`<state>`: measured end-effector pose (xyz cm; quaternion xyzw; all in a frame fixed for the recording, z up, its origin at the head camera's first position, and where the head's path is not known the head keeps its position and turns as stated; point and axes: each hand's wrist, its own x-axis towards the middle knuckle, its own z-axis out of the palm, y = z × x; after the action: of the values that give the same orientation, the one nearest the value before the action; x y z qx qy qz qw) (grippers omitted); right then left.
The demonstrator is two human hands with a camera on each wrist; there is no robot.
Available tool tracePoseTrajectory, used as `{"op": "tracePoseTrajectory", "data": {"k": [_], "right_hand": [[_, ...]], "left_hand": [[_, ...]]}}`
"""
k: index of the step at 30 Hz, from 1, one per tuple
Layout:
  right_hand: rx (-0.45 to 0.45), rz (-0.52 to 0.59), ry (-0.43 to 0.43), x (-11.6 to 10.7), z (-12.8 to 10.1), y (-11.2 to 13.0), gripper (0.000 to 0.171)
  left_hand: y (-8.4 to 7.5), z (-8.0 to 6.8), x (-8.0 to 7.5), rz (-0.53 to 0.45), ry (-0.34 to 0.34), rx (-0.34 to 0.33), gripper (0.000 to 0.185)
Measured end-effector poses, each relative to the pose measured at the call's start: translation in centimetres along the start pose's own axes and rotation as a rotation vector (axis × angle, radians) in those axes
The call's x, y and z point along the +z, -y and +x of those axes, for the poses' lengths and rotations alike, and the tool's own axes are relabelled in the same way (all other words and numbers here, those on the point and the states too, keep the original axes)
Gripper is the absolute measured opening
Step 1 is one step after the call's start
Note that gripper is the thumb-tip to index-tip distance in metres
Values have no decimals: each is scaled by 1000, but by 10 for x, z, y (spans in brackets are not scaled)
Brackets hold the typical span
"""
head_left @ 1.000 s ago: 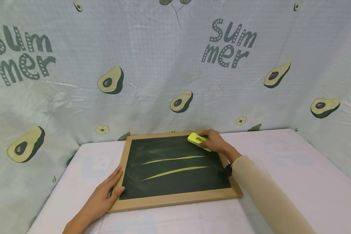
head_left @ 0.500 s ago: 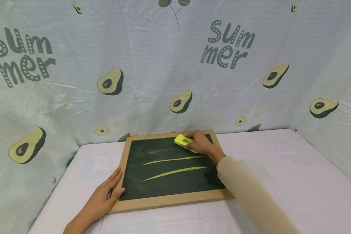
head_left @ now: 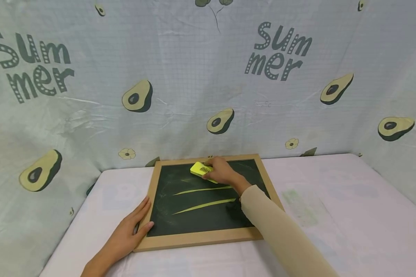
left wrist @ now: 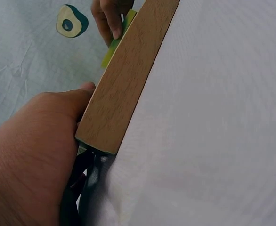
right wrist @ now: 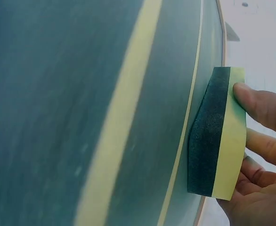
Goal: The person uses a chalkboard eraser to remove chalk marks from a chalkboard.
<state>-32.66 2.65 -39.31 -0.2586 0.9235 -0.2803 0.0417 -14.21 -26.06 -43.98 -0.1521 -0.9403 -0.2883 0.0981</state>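
A wood-framed chalkboard (head_left: 197, 223) lies on the table, with two yellow chalk lines (head_left: 204, 205) across its dark surface. My right hand (head_left: 222, 171) grips a yellow chalkboard eraser (head_left: 198, 169) near the board's top middle. In the right wrist view the thumb is on the yellow back of the eraser (right wrist: 230, 136), and its dark felt side faces the board (right wrist: 128, 141). My left hand (head_left: 128, 231) rests along the frame's left side, fingers extended and thumb on the wood. The left wrist view shows that hand (left wrist: 34, 141) against the frame's corner (left wrist: 114, 103).
A white cloth (head_left: 326, 200) covers the table, with a faint greenish smudge (head_left: 301, 206) right of the board. Behind stands a hanging sheet (head_left: 180, 77) printed with avocados and lettering, close to the board's top edge. A dark band (head_left: 234, 206) sits at my right wrist.
My right hand has moved the eraser leftward along the upper board, from the top right corner to the top middle. The left hand has stayed on the frame, and the chalk lines look the same.
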Motion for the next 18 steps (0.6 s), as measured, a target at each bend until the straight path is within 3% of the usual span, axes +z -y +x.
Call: {"op": "tracePoseTrajectory", "data": {"k": [6, 11, 18], "right_hand": [[-68, -10, 63, 6, 6, 11, 48], [-44, 56, 121, 7, 10, 17, 48], [-74, 45, 162, 6, 15, 23, 50]], "left_hand": [[1, 0, 3, -4, -15, 1, 63], [2, 1, 5, -28, 10, -8, 65], [4, 2, 2, 10, 20, -33, 66]]}}
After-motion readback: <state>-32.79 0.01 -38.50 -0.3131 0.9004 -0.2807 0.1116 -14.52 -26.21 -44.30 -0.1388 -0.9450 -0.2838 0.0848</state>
